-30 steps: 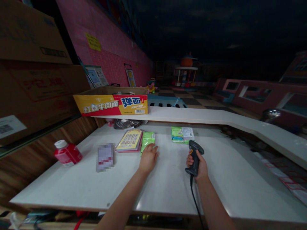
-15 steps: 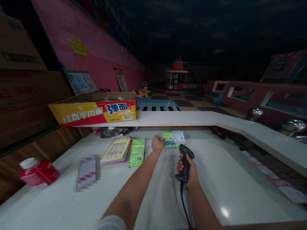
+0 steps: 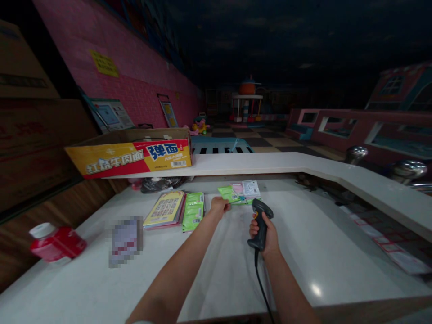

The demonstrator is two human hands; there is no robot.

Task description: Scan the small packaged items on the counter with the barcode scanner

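My right hand [image 3: 268,234] is wrapped round the grip of a black barcode scanner [image 3: 259,222], held upright above the counter with its cord running down toward me. Further out, my left hand [image 3: 220,205] pinches the near edge of a green packet [image 3: 228,194], which is tilted up at the left of a small group of packets. Beside it lie a white packet [image 3: 250,188] and more green packaging. To the left of that hand, a green strip of packets [image 3: 193,211] rests next to a stack of yellow-covered booklets [image 3: 165,209].
A red bottle with a white cap [image 3: 57,243] lies on the counter at left, near a blurred-out card [image 3: 125,240]. The raised white ledge [image 3: 256,163] bounds the far side and carries an open noodle carton [image 3: 141,155]. Metal knobs [image 3: 408,171] stand at right.
My left hand has drawn back slightly, lifting the green packet and shifting it left off the group; a pinkish packet now shows behind it. The scanner stays in my right hand, almost unmoved.
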